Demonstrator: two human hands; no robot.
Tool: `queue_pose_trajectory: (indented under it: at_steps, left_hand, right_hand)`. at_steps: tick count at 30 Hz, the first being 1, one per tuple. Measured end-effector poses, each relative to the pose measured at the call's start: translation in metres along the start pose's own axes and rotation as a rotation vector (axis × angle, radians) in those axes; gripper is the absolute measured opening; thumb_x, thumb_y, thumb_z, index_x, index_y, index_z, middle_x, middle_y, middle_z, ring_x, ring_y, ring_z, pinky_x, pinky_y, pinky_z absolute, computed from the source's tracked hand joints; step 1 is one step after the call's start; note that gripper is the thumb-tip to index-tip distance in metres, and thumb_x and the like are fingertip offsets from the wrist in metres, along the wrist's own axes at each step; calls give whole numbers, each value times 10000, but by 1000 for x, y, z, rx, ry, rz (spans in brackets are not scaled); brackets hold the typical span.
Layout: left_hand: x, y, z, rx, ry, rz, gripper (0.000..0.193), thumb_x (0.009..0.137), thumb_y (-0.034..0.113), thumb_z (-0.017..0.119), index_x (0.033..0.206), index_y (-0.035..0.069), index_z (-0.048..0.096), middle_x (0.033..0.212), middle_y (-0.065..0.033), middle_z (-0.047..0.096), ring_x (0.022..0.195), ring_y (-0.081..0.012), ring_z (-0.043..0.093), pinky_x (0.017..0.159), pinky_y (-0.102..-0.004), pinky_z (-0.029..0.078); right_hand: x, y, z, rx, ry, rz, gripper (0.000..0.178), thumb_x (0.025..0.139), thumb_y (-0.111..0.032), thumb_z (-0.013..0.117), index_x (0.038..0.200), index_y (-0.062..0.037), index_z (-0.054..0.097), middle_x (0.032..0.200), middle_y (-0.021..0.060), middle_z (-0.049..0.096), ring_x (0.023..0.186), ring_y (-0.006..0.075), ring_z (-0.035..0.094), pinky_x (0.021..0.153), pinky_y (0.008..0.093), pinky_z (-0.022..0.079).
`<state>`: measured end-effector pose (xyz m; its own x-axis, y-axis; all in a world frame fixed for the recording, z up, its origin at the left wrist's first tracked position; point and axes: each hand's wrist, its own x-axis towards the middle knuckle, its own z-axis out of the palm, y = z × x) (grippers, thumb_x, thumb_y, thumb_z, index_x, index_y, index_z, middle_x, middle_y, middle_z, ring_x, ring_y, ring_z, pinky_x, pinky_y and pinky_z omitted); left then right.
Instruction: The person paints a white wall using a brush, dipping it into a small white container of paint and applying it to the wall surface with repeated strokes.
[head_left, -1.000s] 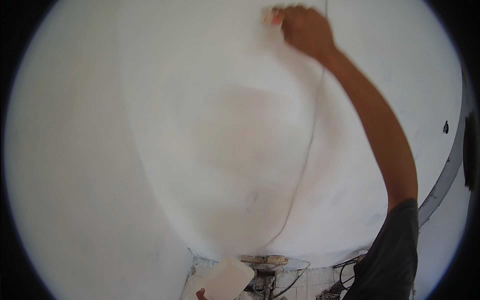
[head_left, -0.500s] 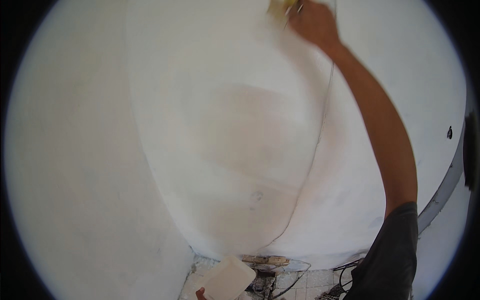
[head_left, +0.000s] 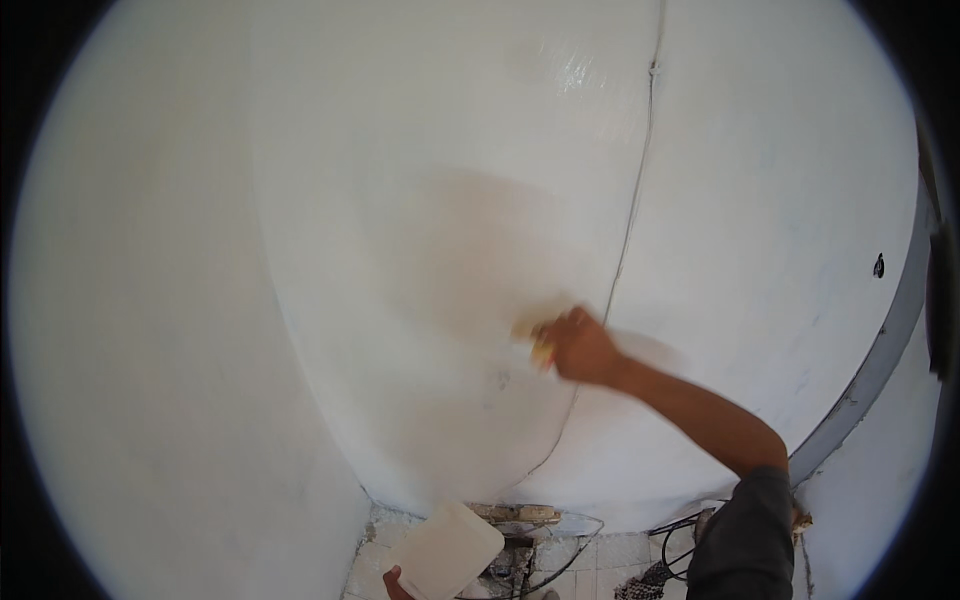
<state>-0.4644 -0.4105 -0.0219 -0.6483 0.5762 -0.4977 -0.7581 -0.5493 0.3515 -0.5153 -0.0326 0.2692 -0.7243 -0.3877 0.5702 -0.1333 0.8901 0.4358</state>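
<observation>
My right hand is closed around a small paintbrush with a yellow and reddish handle, held at the white wall. Its pale tip points left and is smeared by motion, so I cannot tell whether it touches the wall. Low in the view, my left hand grips the left edge of a cream rectangular plastic tub; mostly a thumb shows and the other fingers are hidden. Shiny wet streaks mark the wall higher up.
A thin cable runs down the wall just beyond my right hand. Along the wall's foot lie a wooden piece, black cables and rubble on a tiled floor. A small black fitting sticks out at right.
My right hand has come down from the top of the wall with the paintbrush, to mid-view. Shiny streaks now show where it was. My left hand and the tub have shifted slightly.
</observation>
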Motion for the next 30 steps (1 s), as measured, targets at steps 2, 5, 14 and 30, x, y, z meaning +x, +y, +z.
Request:
queue_pose_trajectory:
  at_steps: [2, 5, 14, 30]
  left_hand:
    - [-3, -2, 2, 0, -9, -2, 678, 850, 482, 330, 1364, 41, 364, 1344, -146, 462, 1215, -322, 467, 1009, -467, 393]
    - [3, 5, 12, -9, -37, 5, 679, 844, 475, 351, 1365, 39, 364, 1340, -145, 467, 1206, -334, 473, 1003, -474, 396]
    - [35, 13, -34, 563, -257, 350, 591, 867, 407, 428, 1303, 8, 428, 1229, -144, 564, 1149, -281, 526, 957, -438, 424]
    - [15, -3, 9, -29, -48, 12, 690, 854, 460, 341, 1394, 33, 305, 1391, -158, 403, 1255, -337, 417, 1036, -489, 359]
  right_hand:
    - [33, 36, -50, -105, 142, 202, 362, 627, -13, 659, 977, -108, 648, 864, 79, 634, 780, 270, 559, 757, 385, 453]
    - [77, 88, -128, -265, 550, 170, 335, 646, 47, 636, 950, -94, 647, 891, 50, 637, 727, 243, 564, 678, 322, 467]
    - [-25, 15, 19, -531, 216, -125, 370, 696, -98, 637, 1065, -87, 608, 1030, 76, 623, 972, 220, 592, 824, 368, 494]
    - [65, 86, -126, -487, 523, 6, 361, 638, -24, 667, 991, -92, 628, 967, 54, 644, 859, 222, 603, 698, 342, 478]
